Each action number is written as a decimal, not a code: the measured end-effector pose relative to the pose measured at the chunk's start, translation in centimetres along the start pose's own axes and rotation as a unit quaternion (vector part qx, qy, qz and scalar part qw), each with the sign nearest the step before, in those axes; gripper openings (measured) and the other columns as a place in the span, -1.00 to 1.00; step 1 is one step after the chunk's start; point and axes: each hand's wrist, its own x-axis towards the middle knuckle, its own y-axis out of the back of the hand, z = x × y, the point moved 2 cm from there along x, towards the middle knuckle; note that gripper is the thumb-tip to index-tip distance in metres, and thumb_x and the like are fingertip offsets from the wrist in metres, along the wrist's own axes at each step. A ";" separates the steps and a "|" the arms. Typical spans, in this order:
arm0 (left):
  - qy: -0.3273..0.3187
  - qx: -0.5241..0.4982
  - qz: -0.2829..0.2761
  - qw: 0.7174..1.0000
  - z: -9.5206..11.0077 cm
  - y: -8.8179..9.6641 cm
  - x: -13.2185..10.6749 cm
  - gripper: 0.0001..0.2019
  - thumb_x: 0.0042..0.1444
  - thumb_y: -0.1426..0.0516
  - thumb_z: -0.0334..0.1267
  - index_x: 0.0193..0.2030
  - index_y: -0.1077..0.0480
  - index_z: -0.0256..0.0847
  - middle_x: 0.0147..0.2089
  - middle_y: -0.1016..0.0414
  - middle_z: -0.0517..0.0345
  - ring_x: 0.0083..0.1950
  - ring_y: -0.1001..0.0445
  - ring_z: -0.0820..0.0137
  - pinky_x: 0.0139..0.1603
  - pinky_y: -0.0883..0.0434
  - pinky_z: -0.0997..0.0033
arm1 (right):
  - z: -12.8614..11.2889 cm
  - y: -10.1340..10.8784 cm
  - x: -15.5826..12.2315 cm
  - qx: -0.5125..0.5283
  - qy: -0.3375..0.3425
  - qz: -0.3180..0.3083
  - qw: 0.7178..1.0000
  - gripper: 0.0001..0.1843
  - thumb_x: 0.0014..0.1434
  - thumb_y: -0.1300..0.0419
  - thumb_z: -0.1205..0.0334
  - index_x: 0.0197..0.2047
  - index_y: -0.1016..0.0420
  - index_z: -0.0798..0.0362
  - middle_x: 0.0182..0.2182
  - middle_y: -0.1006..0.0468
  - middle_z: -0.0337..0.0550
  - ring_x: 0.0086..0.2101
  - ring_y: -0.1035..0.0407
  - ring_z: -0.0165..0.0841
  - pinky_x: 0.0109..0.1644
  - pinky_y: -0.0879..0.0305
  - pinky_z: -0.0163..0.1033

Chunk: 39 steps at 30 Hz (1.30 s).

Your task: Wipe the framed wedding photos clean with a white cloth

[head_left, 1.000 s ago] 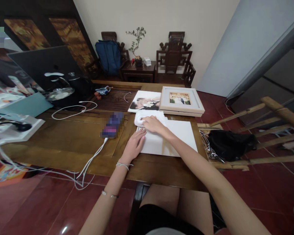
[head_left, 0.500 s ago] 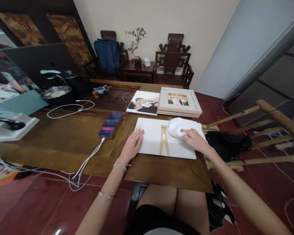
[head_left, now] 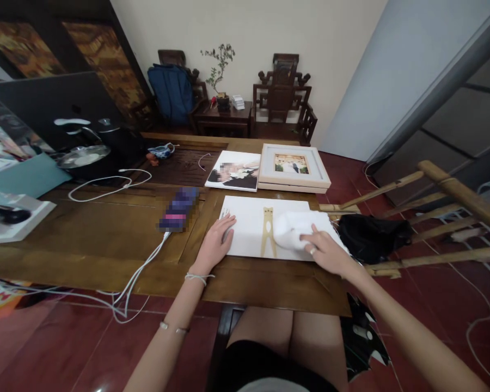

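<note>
A white rectangular board lies flat near the table's front edge. On its left edge my left hand rests with fingers stretched out, touching the surface. My right hand presses a bunched white cloth onto the right part of the board, its fingers partly sunk into the fabric. Between the hands, a tan cat-shaped piece with two splayed legs lies along the board's middle; the cloth sits right beside it. The cloth covers part of the board's right side.
Behind the board lie a photo panel and a pale-framed picture on a stack. Left of my left hand is a phone with white cables. A pot stands farther left. A bamboo chair holding a black bag is at right.
My right hand has drawn the cloth across the board toward its near edge. My left hand stays on the left edge. The view has shifted slightly.
</note>
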 end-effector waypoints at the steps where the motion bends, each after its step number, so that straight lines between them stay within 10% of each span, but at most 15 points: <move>1: 0.000 0.000 0.000 1.000 0.0 0.0 0.0 -0.67 0.22 0.01 -0.30 0.08 -0.40 -0.25 0.18 -0.42 -0.08 0.29 -0.28 0.20 0.32 -0.17 -0.03 | 0.7 0.2 1.7 0.005 -0.006 0.004 1.000 -0.67 0.13 0.09 0.34 -0.34 -0.51 0.03 -0.43 -0.57 -0.13 -0.29 -0.45 -0.15 0.09 -0.17 0.02; 10: 0.002 -0.013 0.001 1.000 -0.4 0.0 -0.1 -0.67 0.22 0.00 -0.30 0.09 -0.39 -0.21 0.18 -0.41 -0.04 0.29 -0.28 0.21 0.32 -0.17 -0.01 | 4.3 1.8 11.0 0.030 -0.055 0.067 0.996 -0.67 0.10 0.09 0.31 -0.37 -0.51 0.08 -0.24 -0.60 -0.03 -0.15 -0.39 -0.14 -0.04 -0.20 -0.18; 25: 0.001 -0.008 0.001 1.000 -0.1 0.0 0.0 -0.66 0.22 0.01 -0.30 0.09 -0.39 -0.26 0.19 -0.41 -0.08 0.29 -0.27 0.21 0.34 -0.15 -0.01 | -3.8 -1.9 -6.1 0.059 0.023 -0.005 0.998 -0.73 0.09 0.07 0.43 -0.36 -0.42 0.00 -0.10 -0.58 -0.04 -0.02 -0.41 -0.12 0.31 0.24 0.23; 32: 0.000 -0.005 0.002 1.000 -0.1 0.0 0.0 -0.67 0.22 0.01 -0.30 0.09 -0.39 -0.25 0.18 -0.41 -0.07 0.29 -0.27 0.22 0.33 -0.16 -0.01 | 0.0 -0.6 1.7 0.060 -0.026 0.030 0.997 -0.70 0.11 0.09 0.34 -0.42 -0.46 0.01 -0.47 -0.56 -0.21 -0.35 -0.43 -0.23 0.17 -0.07 0.02; 39: -0.003 -0.007 0.003 1.000 0.0 0.2 0.1 -0.68 0.22 0.00 -0.30 0.07 -0.39 -0.24 0.17 -0.42 -0.06 0.28 -0.29 0.24 0.32 -0.20 0.03 | 4.5 1.2 10.5 0.060 -0.068 0.085 0.992 -0.67 0.06 0.07 0.30 -0.32 -0.53 0.10 -0.23 -0.59 -0.02 -0.13 -0.37 -0.14 -0.03 -0.17 -0.18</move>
